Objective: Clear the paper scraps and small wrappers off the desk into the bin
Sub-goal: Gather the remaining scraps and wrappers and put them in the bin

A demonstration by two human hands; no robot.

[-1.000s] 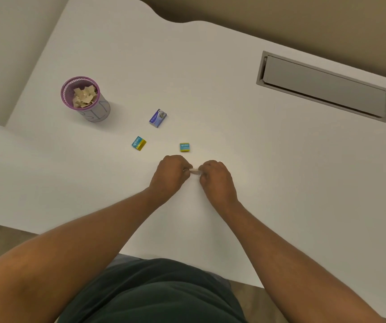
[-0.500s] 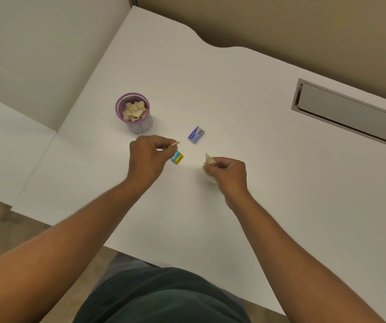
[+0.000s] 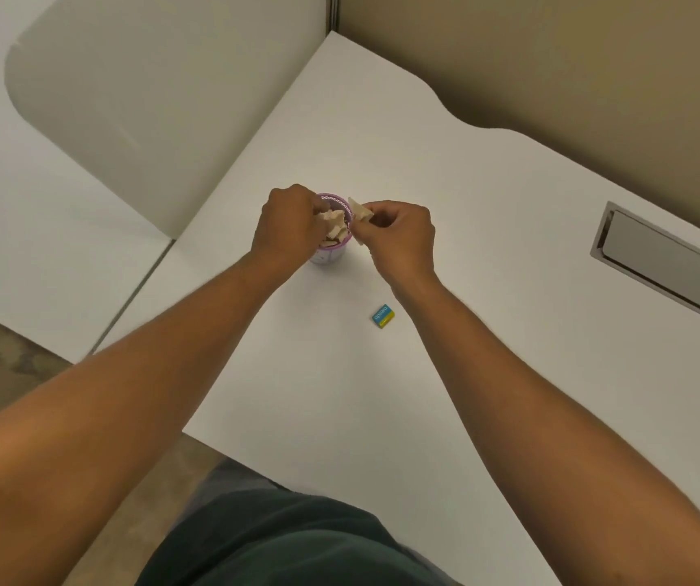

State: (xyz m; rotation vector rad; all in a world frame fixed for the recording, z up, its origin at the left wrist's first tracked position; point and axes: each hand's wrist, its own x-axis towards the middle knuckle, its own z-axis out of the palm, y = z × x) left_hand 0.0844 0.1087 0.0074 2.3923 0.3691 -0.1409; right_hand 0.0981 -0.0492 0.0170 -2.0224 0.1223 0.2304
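— Both hands are at the bin (image 3: 331, 258): the left hand (image 3: 287, 224) hangs curled over its mouth, though I cannot tell whether it grips anything, and the right hand (image 3: 399, 234) pinches a tan paper scrap (image 3: 360, 211) just beside the rim.

— What might go wrong?

— The bin looks heaped with scraps (image 3: 334, 228) already, so I'd judge a released piece could slide off the pile onto the desk (image 3: 487, 247). A nudge might also tip the small bin.

— Which way does the scrap lie?

— Its long axis runs up-left from the fingers, toward the rim. A blue-and-yellow wrapper (image 3: 383, 316) lies on the desk nearer the person, beside the right forearm.
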